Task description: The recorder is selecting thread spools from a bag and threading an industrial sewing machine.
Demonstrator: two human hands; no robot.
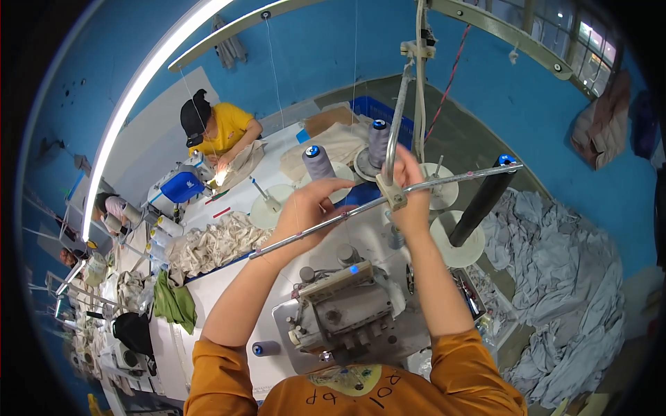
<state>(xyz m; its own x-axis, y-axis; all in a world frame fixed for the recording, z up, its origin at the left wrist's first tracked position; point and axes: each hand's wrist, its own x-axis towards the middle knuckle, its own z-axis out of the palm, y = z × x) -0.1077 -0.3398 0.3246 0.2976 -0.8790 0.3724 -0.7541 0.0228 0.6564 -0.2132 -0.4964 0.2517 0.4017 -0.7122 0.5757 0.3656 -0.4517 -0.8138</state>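
Observation:
My left hand (310, 209) is raised behind a slim metal thread-guide rod (298, 236), its fingers bent but apart, pointing toward the thread cones. No object shows in it. My right hand (409, 186) is up beside the metal post (400, 104), by the clamp (392, 192) that carries the rod. Its fingers curl together partly behind the post, so what they hold is hidden. One grey-purple thread cone (317, 165) stands just beyond my left hand; another grey-purple cone (379, 143) stands near my right fingers. Below both forearms sits an overlock sewing machine (347, 312).
A tall black thread cone (480, 208) stands at the right. Grey fabric (562, 284) is heaped beyond it. Beige fabric (222, 243) and green cloth (173, 301) lie left. Across the table, a person in yellow (225, 128) works at another sewing machine (182, 186).

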